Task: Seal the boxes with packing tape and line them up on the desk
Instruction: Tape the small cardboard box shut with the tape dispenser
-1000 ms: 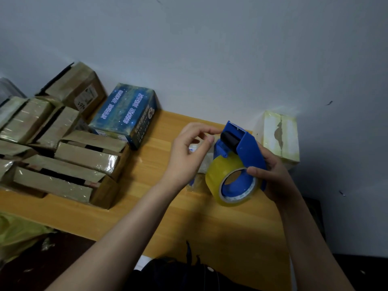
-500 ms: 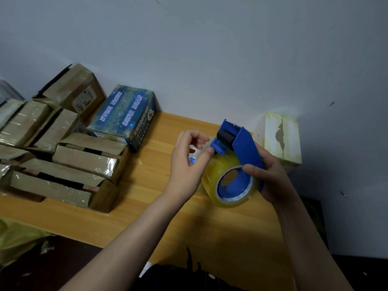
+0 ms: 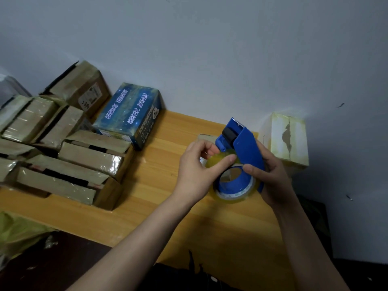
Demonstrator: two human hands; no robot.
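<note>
Centre right of the frame, the dispenser (image 3: 243,143) is gripped by the right hand (image 3: 270,177); the thin, sticky tape (image 3: 220,160) is pinched by the left hand (image 3: 195,171), best lifted at its free end.

Boxes (image 3: 69,164) crowd the tabletop (image 3: 147,196) at 9 o'clock, a printed box (image 3: 130,110) behind them at 11. The dispenser (image 3: 245,148) is over it at 3; a lone box (image 3: 287,139) at 2, against the wall (image 3: 210,49).

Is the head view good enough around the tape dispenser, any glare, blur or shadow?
Head view: dim, yet the tape dispenser reads sharp; glare on the taped brown boxes at left; deep shadow right of the desk; wide-angle tilt throughout.
</note>
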